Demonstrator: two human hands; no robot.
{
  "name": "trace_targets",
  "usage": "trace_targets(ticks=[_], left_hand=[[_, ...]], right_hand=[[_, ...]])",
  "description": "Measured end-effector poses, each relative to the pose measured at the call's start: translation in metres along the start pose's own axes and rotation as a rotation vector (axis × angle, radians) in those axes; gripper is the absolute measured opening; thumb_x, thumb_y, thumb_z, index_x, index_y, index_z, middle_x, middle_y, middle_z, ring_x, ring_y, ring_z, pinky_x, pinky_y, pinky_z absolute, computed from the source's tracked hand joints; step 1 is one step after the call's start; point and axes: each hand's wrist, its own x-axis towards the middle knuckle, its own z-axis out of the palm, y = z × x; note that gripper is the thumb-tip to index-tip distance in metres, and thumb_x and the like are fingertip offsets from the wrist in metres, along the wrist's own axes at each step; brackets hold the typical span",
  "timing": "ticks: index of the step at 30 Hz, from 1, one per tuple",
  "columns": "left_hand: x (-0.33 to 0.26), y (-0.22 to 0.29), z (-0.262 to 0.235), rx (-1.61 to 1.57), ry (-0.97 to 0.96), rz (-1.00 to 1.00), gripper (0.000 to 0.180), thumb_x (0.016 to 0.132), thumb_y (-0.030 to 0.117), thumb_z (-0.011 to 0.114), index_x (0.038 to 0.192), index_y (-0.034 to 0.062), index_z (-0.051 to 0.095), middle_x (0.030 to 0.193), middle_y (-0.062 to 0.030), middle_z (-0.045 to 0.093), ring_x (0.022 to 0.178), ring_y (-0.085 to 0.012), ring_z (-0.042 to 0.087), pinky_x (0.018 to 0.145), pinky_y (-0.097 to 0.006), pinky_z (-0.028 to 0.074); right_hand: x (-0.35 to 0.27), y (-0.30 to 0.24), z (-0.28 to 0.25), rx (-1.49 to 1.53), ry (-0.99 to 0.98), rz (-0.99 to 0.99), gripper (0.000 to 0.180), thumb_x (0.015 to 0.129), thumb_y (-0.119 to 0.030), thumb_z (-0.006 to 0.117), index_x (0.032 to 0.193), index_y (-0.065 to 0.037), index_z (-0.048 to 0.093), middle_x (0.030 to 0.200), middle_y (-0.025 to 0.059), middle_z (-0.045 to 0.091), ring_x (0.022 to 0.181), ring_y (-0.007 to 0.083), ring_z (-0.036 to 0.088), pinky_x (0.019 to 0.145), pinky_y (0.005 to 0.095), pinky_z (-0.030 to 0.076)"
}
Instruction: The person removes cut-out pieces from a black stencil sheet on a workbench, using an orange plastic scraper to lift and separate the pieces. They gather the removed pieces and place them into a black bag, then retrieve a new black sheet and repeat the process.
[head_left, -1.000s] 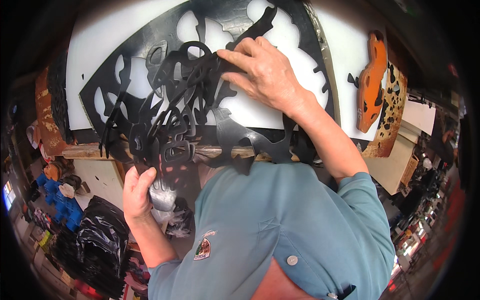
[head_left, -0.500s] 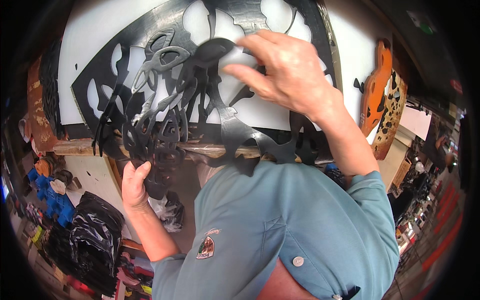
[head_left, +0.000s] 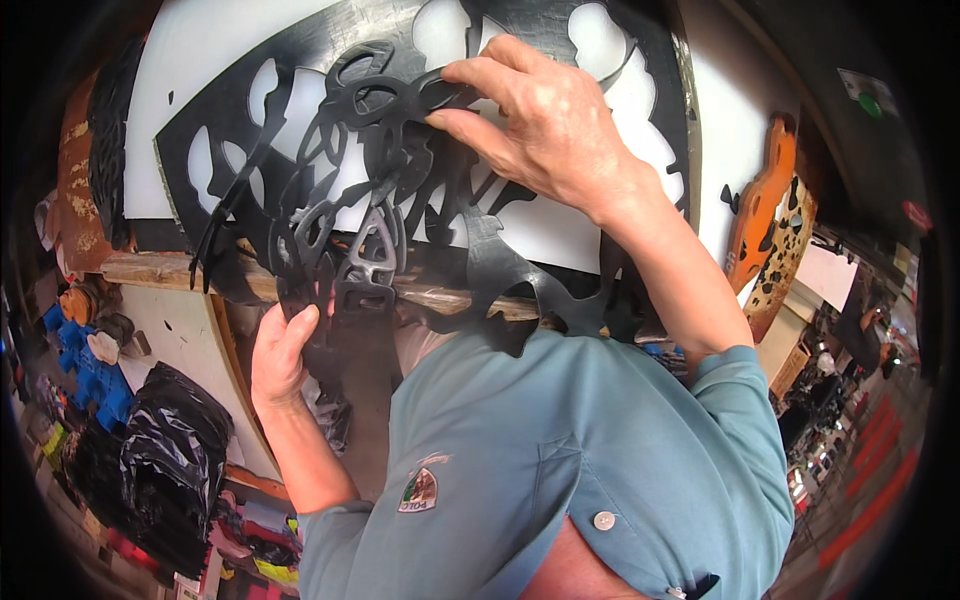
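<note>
A bunch of black, flexible cut-out pieces [head_left: 375,250], many of them ring- or loop-shaped, hangs in front of the board. My left hand [head_left: 283,350] is closed around its lower end, thumb on top. Higher up, my right hand [head_left: 550,135] has its thumb and fingertips on either side of a black loop piece [head_left: 437,95] at the top of the bunch. Behind the bunch, a large black sheet [head_left: 345,25] with rounded holes lies on a white board [head_left: 165,85]. Its webbed lower edge [head_left: 505,270] droops toward my chest.
A wooden edge [head_left: 150,272] runs along the board's near side. An orange shaped piece [head_left: 765,205] stands at the right beside a speckled panel [head_left: 785,255]. Black plastic bags [head_left: 175,430] and blue plastic blocks [head_left: 95,375] are low on the left.
My right hand has moved left onto the loop piece, and its thumb and fingers have come closer together. The hanging pieces have shifted and swung. My left hand keeps its hold.
</note>
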Motion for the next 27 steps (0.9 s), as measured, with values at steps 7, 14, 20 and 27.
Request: trace_targets(ticks=[7,14,20,27], left_hand=[[0.001,0.0,0.002,0.049,-0.013,-0.002,0.031,0.103,0.018,0.067,0.126,-0.0017,0.072,0.116,-0.0067,0.075,0.102,-0.014,0.067,0.092,-0.029,0.052],[0.003,0.001,0.004,0.036,-0.055,-0.005,0.031,0.104,0.017,0.066,0.128,-0.0024,0.072,0.117,-0.0067,0.075,0.105,-0.015,0.068,0.097,-0.031,0.052],[0.003,0.006,0.006,0.023,-0.098,0.002,0.033,0.106,0.018,0.064,0.131,-0.0031,0.071,0.121,-0.0076,0.075,0.109,-0.016,0.067,0.1,-0.032,0.051],[0.002,0.006,0.01,-0.068,0.01,0.059,0.043,0.108,0.018,0.061,0.145,-0.0042,0.06,0.129,-0.012,0.074,0.112,-0.0167,0.068,0.099,-0.032,0.052]], right_hand=[[-0.002,0.004,0.011,-0.048,-0.025,0.125,0.029,0.085,-0.016,0.085,0.103,0.0,0.068,0.092,0.0161,0.068,0.083,0.0385,0.073,0.071,0.0471,0.06],[0.003,0.019,0.026,0.025,-0.003,0.216,0.022,0.099,-0.019,0.062,0.088,0.0,0.067,0.08,0.0191,0.071,0.073,0.0407,0.071,0.07,0.0497,0.058],[0.004,0.052,0.005,0.999,0.344,0.704,0.026,0.106,-0.027,0.069,0.093,-0.004,0.068,0.073,0.0022,0.061,0.063,0.0109,0.056,0.057,0.0254,0.043],[-0.041,0.075,-0.071,1.439,0.399,0.486,0.034,0.113,-0.028,0.057,0.086,-0.007,0.055,0.068,-0.0024,0.035,0.058,0.0123,0.035,0.055,0.0294,0.032]])
